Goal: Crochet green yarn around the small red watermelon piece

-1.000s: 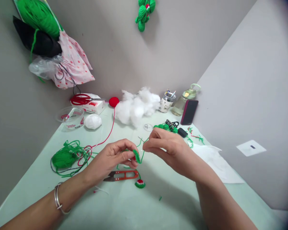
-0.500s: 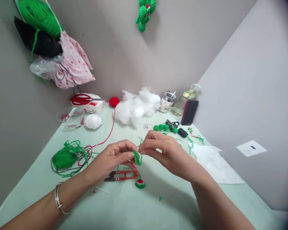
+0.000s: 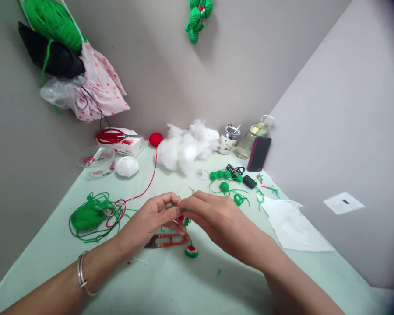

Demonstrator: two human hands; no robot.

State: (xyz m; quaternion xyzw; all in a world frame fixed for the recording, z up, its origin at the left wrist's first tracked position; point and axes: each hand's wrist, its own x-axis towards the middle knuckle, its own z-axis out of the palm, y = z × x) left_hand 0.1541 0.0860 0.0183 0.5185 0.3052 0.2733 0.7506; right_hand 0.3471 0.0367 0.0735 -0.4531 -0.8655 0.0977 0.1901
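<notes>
Pinched between the fingers of my left hand [image 3: 156, 218] is a small green and red crochet piece [image 3: 183, 220], partly hidden by the fingers. My right hand [image 3: 213, 214] is closed over it from the right, its fingertips meeting the left ones. A thin needle-like tip [image 3: 191, 190] shows just above the right fingers; the rest of it is hidden. Orange thread snips [image 3: 170, 239] lie under the hands. A small red, white and green crochet wedge [image 3: 191, 251] rests on the table below, with green yarn running up from it.
Green yarn [image 3: 88, 214] lies tangled at left. White stuffing [image 3: 187, 146], a red yarn ball [image 3: 156, 139], a pen cup [image 3: 229, 140], a bottle [image 3: 249, 142] and a phone [image 3: 259, 154] stand at the back. White sheets [image 3: 295, 225] lie at right.
My right hand has moved left and turned over the crochet piece, covering more of it. Green crochet pieces behind that hand are now more visible.
</notes>
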